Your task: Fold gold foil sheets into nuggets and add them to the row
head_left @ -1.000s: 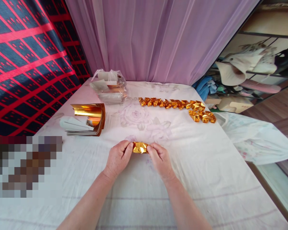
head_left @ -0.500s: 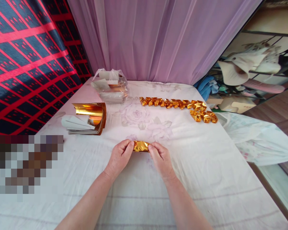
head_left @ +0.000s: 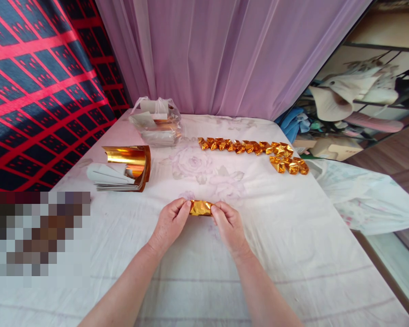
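Floral cloth; left grip, right grip closed, pinching ends of gold foil.

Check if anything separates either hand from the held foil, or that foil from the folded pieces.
Nothing visible: left hand and right hand grip the foil; only tablecloth shows between it and the folded pieces.

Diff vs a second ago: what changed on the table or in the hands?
The gold foil piece now shows a flatter, less sharply creased face. Nothing was picked up or released: left hand and right hand still grip its ends. Folded foil row, foil sheets, clear bag: unchanged.
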Demonstrator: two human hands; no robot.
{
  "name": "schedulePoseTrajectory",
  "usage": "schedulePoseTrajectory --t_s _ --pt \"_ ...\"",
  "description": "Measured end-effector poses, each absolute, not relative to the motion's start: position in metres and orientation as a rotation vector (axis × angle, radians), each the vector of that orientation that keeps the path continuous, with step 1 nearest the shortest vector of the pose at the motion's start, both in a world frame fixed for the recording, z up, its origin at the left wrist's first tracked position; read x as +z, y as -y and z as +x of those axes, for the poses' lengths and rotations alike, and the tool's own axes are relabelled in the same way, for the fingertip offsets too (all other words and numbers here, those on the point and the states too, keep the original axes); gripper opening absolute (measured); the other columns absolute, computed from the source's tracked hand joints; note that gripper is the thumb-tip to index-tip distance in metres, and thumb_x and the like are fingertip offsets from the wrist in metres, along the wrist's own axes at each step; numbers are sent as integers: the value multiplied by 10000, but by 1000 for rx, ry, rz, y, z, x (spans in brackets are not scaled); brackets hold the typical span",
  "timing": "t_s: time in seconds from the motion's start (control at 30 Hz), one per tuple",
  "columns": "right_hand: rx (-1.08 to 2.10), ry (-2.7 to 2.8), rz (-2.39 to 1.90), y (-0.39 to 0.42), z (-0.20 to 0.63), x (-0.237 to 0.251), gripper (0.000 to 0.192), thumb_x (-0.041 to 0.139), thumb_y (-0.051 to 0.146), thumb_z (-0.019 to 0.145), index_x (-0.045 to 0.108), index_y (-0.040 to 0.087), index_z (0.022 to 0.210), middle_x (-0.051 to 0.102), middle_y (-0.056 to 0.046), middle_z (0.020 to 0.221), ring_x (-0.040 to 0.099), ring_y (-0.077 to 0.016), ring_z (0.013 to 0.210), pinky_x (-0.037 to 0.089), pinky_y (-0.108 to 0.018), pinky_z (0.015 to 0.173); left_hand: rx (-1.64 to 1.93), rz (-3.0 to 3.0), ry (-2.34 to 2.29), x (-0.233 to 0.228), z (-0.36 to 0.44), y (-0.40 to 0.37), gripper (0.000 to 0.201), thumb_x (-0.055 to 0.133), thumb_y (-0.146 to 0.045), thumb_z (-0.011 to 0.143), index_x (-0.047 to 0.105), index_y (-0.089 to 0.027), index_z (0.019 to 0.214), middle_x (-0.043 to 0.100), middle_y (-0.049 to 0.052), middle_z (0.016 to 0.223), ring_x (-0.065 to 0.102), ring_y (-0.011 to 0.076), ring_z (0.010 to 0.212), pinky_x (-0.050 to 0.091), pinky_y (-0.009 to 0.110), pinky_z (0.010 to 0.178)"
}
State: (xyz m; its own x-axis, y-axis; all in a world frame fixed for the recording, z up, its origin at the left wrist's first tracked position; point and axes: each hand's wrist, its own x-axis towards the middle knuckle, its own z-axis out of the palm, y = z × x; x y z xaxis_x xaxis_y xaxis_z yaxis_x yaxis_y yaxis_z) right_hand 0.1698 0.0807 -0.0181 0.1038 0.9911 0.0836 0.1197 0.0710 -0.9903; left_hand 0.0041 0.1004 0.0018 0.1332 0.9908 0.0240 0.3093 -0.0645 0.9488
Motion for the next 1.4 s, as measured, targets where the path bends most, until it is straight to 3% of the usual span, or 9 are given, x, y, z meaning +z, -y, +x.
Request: schedulePoseTrajectory --t_s 0.23,0.6,0.8,1.0,1.4 --pt "1099 1207 -1221 -80 166 -16 361 490 431 867 449 226 574 422 47 507 381 -106 494 333 -228 482 982 1402 -1256 3 5 -98 400 436 -514 894 451 -205 641 371 -64 525 333 90 484 288 224 473" --pt "1002 1286 -1281 -80 168 -16 359 482 438 867 420 234 577 376 57 520 337 -112 498 291 -242 485 993 1323 -1232 5 7 -98 430 493 -566 864 471 -202 634 374 -69 512 328 85 472 281 218 454" --pt "924 1342 -1305 -81 169 -17 360 465 430 881 414 236 581 373 58 524 336 -112 499 283 -245 490 1003 1319 -1236 6 7 -98 416 532 -548 845 471 -205 619 361 -71 496 332 88 481 276 214 459" --pt "901 1373 -1340 -80 169 -17 377 453 452 886 389 238 583 368 58 526 341 -109 503 290 -238 487 979 1370 -1241 5 5 -98 405 458 -540 880 472 -206 652 382 -66 512 342 93 488 310 215 486" --pt "822 1400 -1348 -80 174 -15 362 458 417 895 416 240 583 371 52 521 362 -123 503 302 -255 505 1002 1606 -1353 1 7 -99 308 441 -408 882 524 -198 673 478 -30 607 454 125 602 362 224 566"
